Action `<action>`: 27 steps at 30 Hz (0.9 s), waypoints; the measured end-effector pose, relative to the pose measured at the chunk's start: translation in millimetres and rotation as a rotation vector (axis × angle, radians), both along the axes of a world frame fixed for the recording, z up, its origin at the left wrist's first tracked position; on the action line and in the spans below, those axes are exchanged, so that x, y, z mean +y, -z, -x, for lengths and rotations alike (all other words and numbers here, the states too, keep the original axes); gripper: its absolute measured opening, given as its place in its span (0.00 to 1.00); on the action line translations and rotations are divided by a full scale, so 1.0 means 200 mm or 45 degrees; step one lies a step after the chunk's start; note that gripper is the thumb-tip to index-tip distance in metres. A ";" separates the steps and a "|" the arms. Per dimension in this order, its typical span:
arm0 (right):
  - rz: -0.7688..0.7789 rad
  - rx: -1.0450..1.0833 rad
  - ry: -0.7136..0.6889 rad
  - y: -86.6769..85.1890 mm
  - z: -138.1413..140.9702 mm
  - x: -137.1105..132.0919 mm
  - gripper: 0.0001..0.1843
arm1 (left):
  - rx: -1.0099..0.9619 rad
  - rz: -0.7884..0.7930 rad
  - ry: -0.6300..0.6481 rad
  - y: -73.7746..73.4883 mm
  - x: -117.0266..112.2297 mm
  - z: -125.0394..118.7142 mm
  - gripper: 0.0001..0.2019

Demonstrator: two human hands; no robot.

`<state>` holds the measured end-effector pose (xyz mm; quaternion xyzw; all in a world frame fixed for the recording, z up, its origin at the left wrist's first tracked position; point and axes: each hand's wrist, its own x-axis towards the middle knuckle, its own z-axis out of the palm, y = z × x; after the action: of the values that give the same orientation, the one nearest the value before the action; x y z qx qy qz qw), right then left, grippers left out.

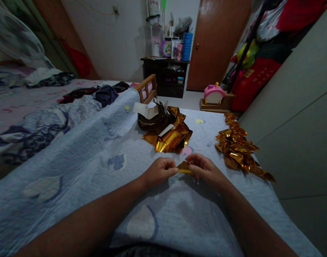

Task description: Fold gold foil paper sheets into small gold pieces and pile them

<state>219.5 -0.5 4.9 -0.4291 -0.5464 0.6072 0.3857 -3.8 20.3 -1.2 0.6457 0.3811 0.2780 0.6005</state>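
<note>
Both hands, left hand point(159, 171) and right hand point(204, 167), pinch one small gold paper point(184, 167) low over the bed point(99, 157). The shiny foil may slip, and the fold becomes crooked.

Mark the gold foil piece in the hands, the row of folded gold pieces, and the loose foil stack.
gold foil piece point(184, 167), head view, its exposed middle between both hands
row of folded gold pieces point(237, 144), head view, mid-row
loose foil stack point(172, 138), head view, top sheet
</note>
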 end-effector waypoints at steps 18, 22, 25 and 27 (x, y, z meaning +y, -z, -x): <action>0.107 0.100 0.037 0.02 0.06 -0.02 0.23 | -0.022 -0.300 -0.077 0.00 -0.03 -0.01 0.11; 0.051 0.066 -0.020 0.04 0.06 -0.02 0.24 | -0.043 -0.310 -0.124 -0.01 -0.02 -0.01 0.11; 0.033 0.034 -0.089 0.05 0.06 -0.02 0.27 | -0.064 -0.298 -0.150 -0.01 -0.02 -0.01 0.11; 0.034 0.011 -0.115 0.06 0.06 -0.02 0.27 | -0.057 -0.297 -0.154 0.00 -0.02 -0.01 0.12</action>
<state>208.3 -5.1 -6.2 -0.4065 -0.5555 0.6329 0.3545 -2.5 16.7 -1.2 0.6807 0.3710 0.3705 0.5117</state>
